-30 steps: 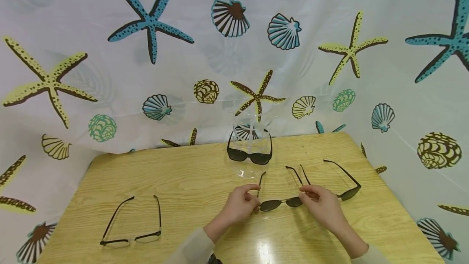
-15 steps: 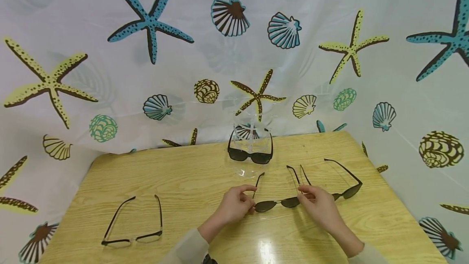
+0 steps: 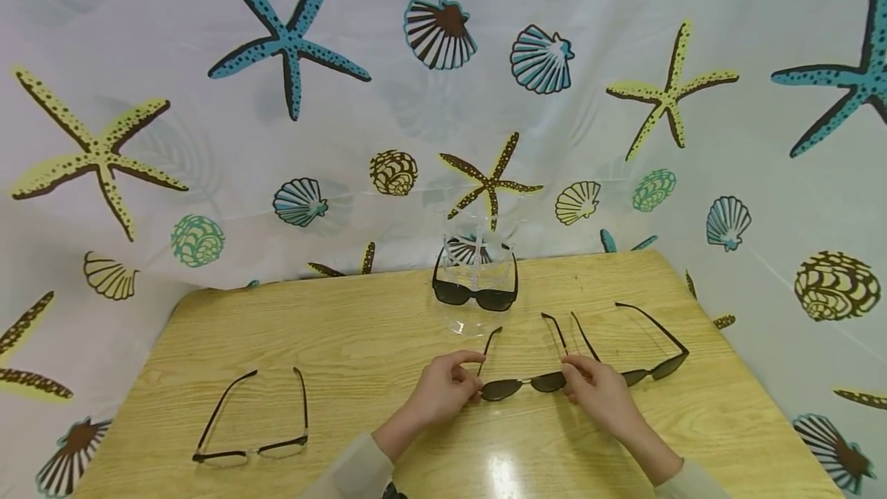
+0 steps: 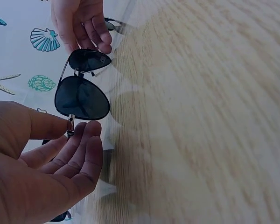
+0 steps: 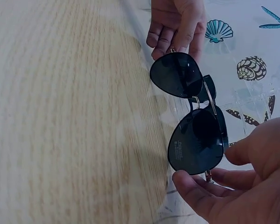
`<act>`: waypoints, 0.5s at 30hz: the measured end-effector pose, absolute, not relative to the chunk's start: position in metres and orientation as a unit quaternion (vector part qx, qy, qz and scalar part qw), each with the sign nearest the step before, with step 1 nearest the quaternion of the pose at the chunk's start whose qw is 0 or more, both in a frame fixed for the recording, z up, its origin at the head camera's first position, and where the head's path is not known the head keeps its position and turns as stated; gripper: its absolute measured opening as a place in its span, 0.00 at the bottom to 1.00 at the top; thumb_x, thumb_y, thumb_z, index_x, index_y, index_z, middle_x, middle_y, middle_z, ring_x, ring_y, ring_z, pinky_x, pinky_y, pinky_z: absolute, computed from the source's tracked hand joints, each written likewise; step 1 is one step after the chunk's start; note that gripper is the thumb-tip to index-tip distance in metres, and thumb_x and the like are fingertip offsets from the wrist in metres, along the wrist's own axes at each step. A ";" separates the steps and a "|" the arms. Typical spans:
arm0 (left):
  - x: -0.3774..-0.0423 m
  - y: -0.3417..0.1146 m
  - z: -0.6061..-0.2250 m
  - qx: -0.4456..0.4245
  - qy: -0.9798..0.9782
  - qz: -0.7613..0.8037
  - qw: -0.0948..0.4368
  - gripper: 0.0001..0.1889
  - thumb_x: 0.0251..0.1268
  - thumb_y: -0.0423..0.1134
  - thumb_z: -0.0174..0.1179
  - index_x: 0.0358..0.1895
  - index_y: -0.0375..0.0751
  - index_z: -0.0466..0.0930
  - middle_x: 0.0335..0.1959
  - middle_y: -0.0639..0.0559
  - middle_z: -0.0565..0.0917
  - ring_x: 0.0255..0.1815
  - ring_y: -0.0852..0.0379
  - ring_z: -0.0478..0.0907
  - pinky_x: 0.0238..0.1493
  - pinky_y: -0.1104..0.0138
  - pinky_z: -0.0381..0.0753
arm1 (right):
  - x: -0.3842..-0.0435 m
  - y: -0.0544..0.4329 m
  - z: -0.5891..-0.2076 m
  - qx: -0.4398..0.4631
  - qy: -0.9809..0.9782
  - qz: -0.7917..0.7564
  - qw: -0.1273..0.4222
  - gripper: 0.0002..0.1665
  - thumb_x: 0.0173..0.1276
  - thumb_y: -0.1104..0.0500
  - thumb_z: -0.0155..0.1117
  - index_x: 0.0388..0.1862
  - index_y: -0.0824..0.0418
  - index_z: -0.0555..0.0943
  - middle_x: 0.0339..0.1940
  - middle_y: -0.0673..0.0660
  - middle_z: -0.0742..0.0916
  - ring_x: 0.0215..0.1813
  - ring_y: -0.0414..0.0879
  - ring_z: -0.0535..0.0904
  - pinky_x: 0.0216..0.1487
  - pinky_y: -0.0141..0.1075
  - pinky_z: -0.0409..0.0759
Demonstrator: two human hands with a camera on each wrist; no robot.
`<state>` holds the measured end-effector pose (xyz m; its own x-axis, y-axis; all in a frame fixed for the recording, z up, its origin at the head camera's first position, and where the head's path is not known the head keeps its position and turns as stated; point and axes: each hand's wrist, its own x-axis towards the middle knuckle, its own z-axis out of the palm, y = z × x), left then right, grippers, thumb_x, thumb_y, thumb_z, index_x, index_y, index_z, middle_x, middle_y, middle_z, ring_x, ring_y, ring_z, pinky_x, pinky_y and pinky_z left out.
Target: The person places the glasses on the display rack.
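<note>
Between my two hands is a pair of dark aviator sunglasses (image 3: 502, 390) with a thin metal bridge, lenses toward me and temples pointing back. My left hand (image 3: 443, 387) pinches the left hinge; in the left wrist view its thumb and fingers (image 4: 91, 154) close on the metal end piece. At the other hinge my right hand (image 3: 601, 395) grips the frame, its fingertips right at the lens edge in the right wrist view. Small pale print marks one lens (image 5: 196, 142). The glasses are held low over the wooden table (image 3: 360, 345).
Black sunglasses (image 3: 474, 297) sit on a clear acrylic display stand (image 3: 463, 327) at the back. Another dark pair (image 3: 668, 365) lies to the right, partly behind my right hand. Half-rimmed eyeglasses (image 3: 280, 447) rest at the left. A patterned curtain (image 3: 388, 98) encloses the table behind.
The held aviator sunglasses and both hands have shifted slightly left since a second ago. My right hand keeps its grip at the hinge, as does my left.
</note>
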<state>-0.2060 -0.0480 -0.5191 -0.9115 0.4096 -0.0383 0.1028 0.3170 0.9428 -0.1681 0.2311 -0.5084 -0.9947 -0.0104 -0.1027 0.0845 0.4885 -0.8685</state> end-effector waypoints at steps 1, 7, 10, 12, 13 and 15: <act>-0.206 -0.049 -0.519 0.162 0.801 0.560 0.135 0.21 0.74 0.24 0.58 0.68 0.29 0.78 0.37 0.38 0.91 0.36 0.46 0.89 0.35 0.67 0.84 | -0.168 0.231 -0.509 0.023 0.860 -0.507 0.044 0.24 0.84 0.56 0.57 0.70 0.70 0.78 0.49 0.63 0.91 0.42 0.51 0.91 0.44 0.42 0.90; -0.206 -0.051 -0.521 0.168 0.803 0.558 0.126 0.20 0.74 0.25 0.59 0.67 0.29 0.79 0.39 0.37 0.91 0.39 0.47 0.89 0.33 0.71 0.78 | -0.170 0.231 -0.512 0.025 0.851 -0.523 0.040 0.21 0.84 0.60 0.56 0.67 0.70 0.80 0.48 0.65 0.91 0.40 0.52 0.91 0.41 0.39 0.90; -0.205 -0.052 -0.521 0.167 0.802 0.559 0.124 0.20 0.73 0.24 0.59 0.66 0.29 0.80 0.40 0.37 0.91 0.39 0.48 0.89 0.33 0.71 0.77 | -0.170 0.229 -0.512 0.027 0.846 -0.530 0.044 0.20 0.83 0.61 0.56 0.66 0.71 0.80 0.49 0.66 0.91 0.39 0.52 0.91 0.40 0.40 0.90; -0.205 -0.052 -0.521 0.164 0.802 0.561 0.124 0.19 0.73 0.25 0.60 0.65 0.30 0.81 0.40 0.37 0.91 0.39 0.50 0.88 0.33 0.71 0.76 | -0.170 0.228 -0.512 0.026 0.845 -0.533 0.046 0.19 0.83 0.62 0.56 0.65 0.71 0.81 0.49 0.66 0.91 0.39 0.52 0.91 0.40 0.40 0.90; -0.204 -0.053 -0.521 0.162 0.802 0.562 0.125 0.19 0.73 0.25 0.61 0.65 0.30 0.81 0.40 0.37 0.91 0.38 0.51 0.87 0.33 0.71 0.76 | -0.170 0.228 -0.512 0.029 0.845 -0.533 0.046 0.19 0.83 0.63 0.57 0.65 0.71 0.81 0.47 0.65 0.91 0.39 0.52 0.91 0.40 0.40 0.90; -0.204 -0.053 -0.521 0.158 0.801 0.564 0.124 0.19 0.73 0.26 0.62 0.64 0.30 0.81 0.40 0.38 0.91 0.37 0.52 0.86 0.33 0.71 0.76 | -0.171 0.227 -0.512 0.033 0.845 -0.532 0.046 0.18 0.82 0.64 0.57 0.64 0.71 0.82 0.45 0.64 0.92 0.38 0.52 0.91 0.39 0.40 0.90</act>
